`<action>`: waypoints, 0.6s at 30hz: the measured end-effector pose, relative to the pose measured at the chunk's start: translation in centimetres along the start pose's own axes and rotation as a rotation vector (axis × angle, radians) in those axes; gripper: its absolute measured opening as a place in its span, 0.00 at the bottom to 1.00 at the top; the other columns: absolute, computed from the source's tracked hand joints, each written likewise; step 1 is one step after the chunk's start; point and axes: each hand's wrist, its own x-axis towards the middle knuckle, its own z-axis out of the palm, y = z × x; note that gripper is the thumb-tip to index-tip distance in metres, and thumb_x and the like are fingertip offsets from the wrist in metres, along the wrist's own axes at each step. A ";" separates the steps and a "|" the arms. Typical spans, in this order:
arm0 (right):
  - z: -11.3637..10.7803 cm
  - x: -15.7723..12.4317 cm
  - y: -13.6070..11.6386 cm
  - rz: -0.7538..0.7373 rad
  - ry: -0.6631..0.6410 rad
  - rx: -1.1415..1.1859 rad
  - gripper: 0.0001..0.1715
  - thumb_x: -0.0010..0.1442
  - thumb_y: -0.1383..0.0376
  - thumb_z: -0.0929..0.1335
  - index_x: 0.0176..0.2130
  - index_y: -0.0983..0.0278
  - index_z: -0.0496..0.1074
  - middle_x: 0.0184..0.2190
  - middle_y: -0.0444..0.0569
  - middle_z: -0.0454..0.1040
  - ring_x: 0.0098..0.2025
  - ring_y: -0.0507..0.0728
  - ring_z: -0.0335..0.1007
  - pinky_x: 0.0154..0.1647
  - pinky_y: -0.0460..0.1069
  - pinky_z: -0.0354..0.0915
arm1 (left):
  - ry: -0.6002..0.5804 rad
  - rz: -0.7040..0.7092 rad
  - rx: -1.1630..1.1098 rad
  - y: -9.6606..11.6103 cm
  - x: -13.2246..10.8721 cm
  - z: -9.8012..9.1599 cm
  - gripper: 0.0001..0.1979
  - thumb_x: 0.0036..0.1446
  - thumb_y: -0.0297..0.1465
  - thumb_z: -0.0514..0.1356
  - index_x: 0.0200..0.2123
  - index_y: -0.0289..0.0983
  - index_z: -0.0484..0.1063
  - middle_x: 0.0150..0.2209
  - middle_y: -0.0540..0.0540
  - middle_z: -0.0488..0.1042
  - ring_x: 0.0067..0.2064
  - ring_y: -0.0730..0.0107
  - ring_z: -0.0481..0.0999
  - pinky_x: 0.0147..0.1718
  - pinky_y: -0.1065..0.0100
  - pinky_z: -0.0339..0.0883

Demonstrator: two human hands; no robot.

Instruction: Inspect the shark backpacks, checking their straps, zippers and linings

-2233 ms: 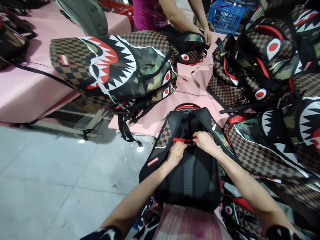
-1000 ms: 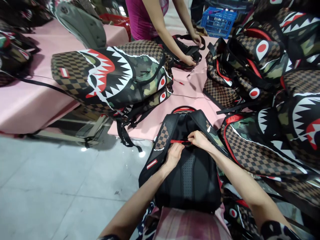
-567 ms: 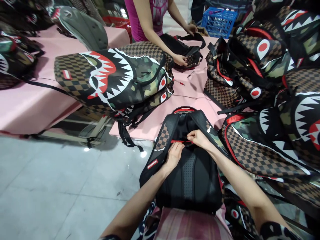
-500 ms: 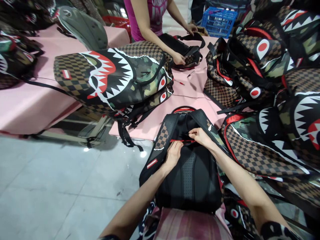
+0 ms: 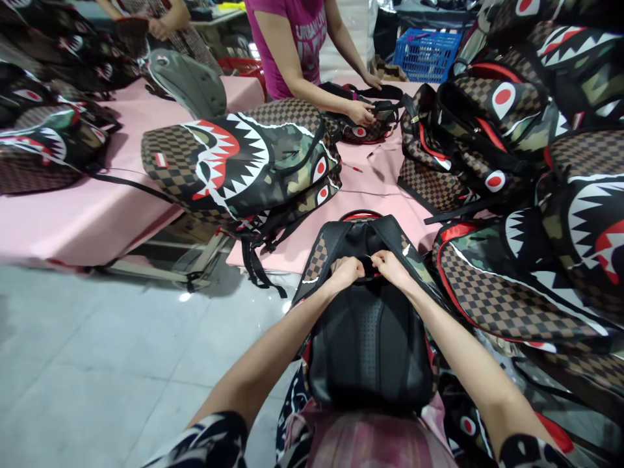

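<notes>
A backpack [image 5: 368, 344] with a black padded back panel and checkered sides leans upright against the table edge, its back facing me. Its shoulder straps [image 5: 324, 250] run down both sides from the top handle. My left hand [image 5: 347, 272] is closed at the upper back panel, over a dark opening with red trim. Just beside it, my right hand [image 5: 390, 268] pinches with thumb and forefinger at the same opening. A faint thin line shows between the two hands; what the fingers hold is too small to make out.
A shark-mouth backpack [image 5: 244, 166] lies on the pink-covered table [image 5: 361, 175]. More backpacks [image 5: 517, 279] are piled at the right. Across the table, a co-worker's hand [image 5: 361, 113] handles a small bag. A blue crate [image 5: 426, 55] stands behind. Tiled floor [image 5: 146, 364] lies at the left.
My left hand has moved up and right from the opening's lower edge, closer to my right hand, and its fingers have closed. The view has shifted slightly left.
</notes>
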 end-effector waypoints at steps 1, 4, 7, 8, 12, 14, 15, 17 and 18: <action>-0.1 -0.1 0.0 -0.006 0.004 0.001 0.14 0.59 0.66 0.59 0.35 0.70 0.69 0.28 0.49 0.73 0.29 0.52 0.69 0.31 0.44 0.62 | 0.006 0.005 0.021 0.2 -0.1 0.2 0.06 0.50 0.31 0.59 0.30 0.40 0.76 0.31 0.45 0.77 0.37 0.61 0.76 0.37 0.68 0.63; -0.3 -0.4 0.1 -0.024 0.009 -0.002 0.13 0.60 0.65 0.59 0.37 0.70 0.69 0.29 0.48 0.73 0.30 0.51 0.68 0.31 0.44 0.62 | 0.061 0.015 0.074 0.7 -0.8 1.0 0.10 0.55 0.28 0.52 0.35 0.37 0.74 0.37 0.41 0.76 0.40 0.60 0.75 0.39 0.66 0.63; -0.5 -0.8 0.2 -0.038 0.006 -0.021 0.13 0.60 0.64 0.61 0.41 0.69 0.68 0.31 0.47 0.74 0.31 0.51 0.69 0.33 0.43 0.62 | 0.127 -0.010 0.099 0.7 -1.5 1.7 0.12 0.57 0.25 0.48 0.39 0.34 0.71 0.41 0.38 0.74 0.42 0.59 0.75 0.40 0.65 0.63; -0.5 -1.0 0.2 -0.041 0.007 -0.035 0.13 0.60 0.64 0.61 0.42 0.69 0.68 0.32 0.48 0.74 0.32 0.51 0.69 0.34 0.43 0.62 | 0.143 -0.021 0.100 0.7 -1.6 1.8 0.13 0.57 0.24 0.48 0.39 0.33 0.70 0.41 0.38 0.73 0.42 0.60 0.75 0.39 0.65 0.63; -0.9 -1.4 0.1 -0.046 0.013 -0.134 0.14 0.58 0.67 0.63 0.44 0.69 0.69 0.39 0.52 0.73 0.40 0.54 0.69 0.41 0.45 0.61 | 0.164 -0.048 0.081 0.4 -1.6 1.9 0.11 0.55 0.23 0.48 0.37 0.35 0.69 0.40 0.40 0.74 0.41 0.61 0.75 0.39 0.65 0.64; -1.2 -1.5 0.0 -0.047 -0.013 -0.182 0.14 0.56 0.67 0.65 0.43 0.68 0.71 0.37 0.52 0.74 0.39 0.54 0.69 0.41 0.46 0.61 | 0.163 -0.067 0.065 0.3 -1.5 1.8 0.11 0.55 0.23 0.48 0.36 0.35 0.69 0.39 0.40 0.74 0.41 0.61 0.75 0.38 0.66 0.64; -1.3 -1.5 -0.2 -0.049 -0.036 -0.200 0.13 0.56 0.67 0.66 0.41 0.68 0.72 0.34 0.50 0.74 0.37 0.54 0.70 0.39 0.45 0.61 | 0.162 -0.081 0.057 0.2 -1.5 1.8 0.11 0.54 0.23 0.48 0.36 0.36 0.69 0.38 0.41 0.74 0.41 0.62 0.75 0.37 0.67 0.64; -1.7 -1.4 -0.4 -0.053 -0.082 -0.226 0.11 0.54 0.66 0.67 0.38 0.67 0.75 0.28 0.47 0.75 0.31 0.53 0.70 0.35 0.45 0.61 | 0.159 -0.113 0.036 0.1 -1.4 1.7 0.11 0.54 0.23 0.49 0.36 0.36 0.69 0.37 0.41 0.75 0.41 0.62 0.75 0.36 0.68 0.63; -1.8 -1.4 -0.6 -0.055 -0.099 -0.235 0.10 0.53 0.66 0.68 0.36 0.67 0.76 0.26 0.46 0.75 0.29 0.52 0.69 0.33 0.44 0.61 | 0.157 -0.129 0.024 0.1 -1.4 1.7 0.11 0.54 0.23 0.49 0.36 0.37 0.69 0.37 0.41 0.75 0.41 0.63 0.75 0.35 0.69 0.63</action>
